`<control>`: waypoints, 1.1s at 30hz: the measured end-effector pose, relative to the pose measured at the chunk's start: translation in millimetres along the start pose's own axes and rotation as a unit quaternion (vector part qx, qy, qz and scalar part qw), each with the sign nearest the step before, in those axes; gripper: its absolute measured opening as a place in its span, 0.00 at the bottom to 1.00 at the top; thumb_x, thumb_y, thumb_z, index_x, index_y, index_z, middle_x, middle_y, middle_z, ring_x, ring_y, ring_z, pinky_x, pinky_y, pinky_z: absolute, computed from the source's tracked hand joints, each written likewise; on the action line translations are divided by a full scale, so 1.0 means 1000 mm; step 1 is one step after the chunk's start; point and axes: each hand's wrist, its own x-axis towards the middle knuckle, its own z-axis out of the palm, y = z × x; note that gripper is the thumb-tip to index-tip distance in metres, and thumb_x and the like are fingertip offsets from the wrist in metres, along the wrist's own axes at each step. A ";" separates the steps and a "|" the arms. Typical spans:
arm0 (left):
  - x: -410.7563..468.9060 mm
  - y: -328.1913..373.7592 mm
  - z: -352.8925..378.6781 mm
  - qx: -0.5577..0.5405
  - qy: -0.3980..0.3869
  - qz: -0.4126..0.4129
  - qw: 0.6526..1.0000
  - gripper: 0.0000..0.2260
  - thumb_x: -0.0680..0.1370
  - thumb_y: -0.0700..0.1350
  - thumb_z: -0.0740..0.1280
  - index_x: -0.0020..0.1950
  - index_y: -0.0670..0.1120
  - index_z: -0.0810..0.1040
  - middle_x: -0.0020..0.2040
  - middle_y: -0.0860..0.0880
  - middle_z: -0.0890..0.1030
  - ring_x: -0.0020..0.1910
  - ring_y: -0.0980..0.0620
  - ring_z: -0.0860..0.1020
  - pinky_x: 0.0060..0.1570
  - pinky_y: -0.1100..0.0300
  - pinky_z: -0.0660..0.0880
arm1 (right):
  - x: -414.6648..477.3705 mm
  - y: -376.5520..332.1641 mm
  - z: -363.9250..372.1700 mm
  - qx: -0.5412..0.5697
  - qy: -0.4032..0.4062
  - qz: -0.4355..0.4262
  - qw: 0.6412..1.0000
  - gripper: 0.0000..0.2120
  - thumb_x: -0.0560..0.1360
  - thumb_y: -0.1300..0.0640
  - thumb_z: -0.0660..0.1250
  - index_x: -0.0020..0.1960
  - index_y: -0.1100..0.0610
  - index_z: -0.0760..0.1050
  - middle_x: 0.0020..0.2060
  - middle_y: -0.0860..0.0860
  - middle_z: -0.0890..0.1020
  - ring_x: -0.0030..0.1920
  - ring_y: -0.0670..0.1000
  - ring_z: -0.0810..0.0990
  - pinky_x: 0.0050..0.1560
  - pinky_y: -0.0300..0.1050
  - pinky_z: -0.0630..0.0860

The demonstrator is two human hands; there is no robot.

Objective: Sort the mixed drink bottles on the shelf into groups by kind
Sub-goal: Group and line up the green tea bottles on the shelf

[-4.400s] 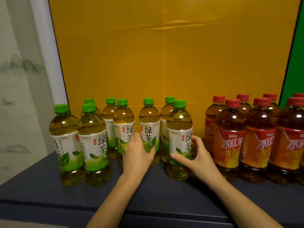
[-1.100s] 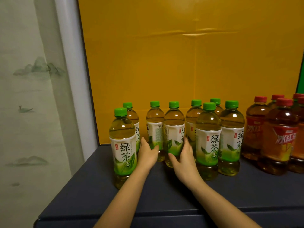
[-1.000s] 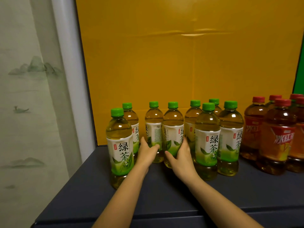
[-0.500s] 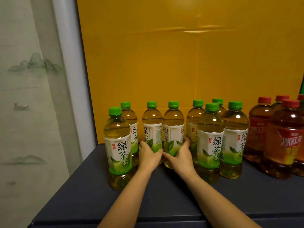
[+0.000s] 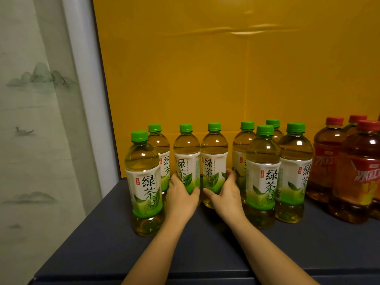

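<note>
Several green-capped green tea bottles stand on the dark shelf [image 5: 205, 254], grouped left of several red-capped iced red tea bottles [image 5: 357, 171] at the right edge. My left hand [image 5: 181, 198] wraps the lower part of one green tea bottle [image 5: 186, 161] in the back row. My right hand [image 5: 226, 194] wraps the bottle beside it [image 5: 213, 159]. The two held bottles stand upright, side by side and almost touching. A front green tea bottle [image 5: 144, 182] stands just left of my left hand, and another [image 5: 263, 177] just right of my right hand.
A yellow panel [image 5: 226, 68] backs the shelf right behind the bottles. A white post [image 5: 86, 99] and a pale printed curtain [image 5: 30, 140] bound the left side. The shelf's front edge [image 5: 185, 273] runs across the bottom.
Both hands have closed in around the two middle back-row green tea bottles, which now stand closer together. Earlier the right hand was on a front bottle farther right.
</note>
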 end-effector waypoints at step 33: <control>-0.079 -0.012 -0.059 0.157 0.190 0.299 0.922 0.14 0.70 0.45 0.71 0.53 0.47 0.73 0.48 0.49 0.78 0.49 0.53 0.74 0.41 0.61 0.75 | -0.025 -0.012 -0.012 0.016 -0.076 -0.048 0.996 0.41 0.72 0.63 0.67 0.75 0.56 0.45 0.75 0.52 0.57 0.75 0.51 0.55 0.74 0.52 0.57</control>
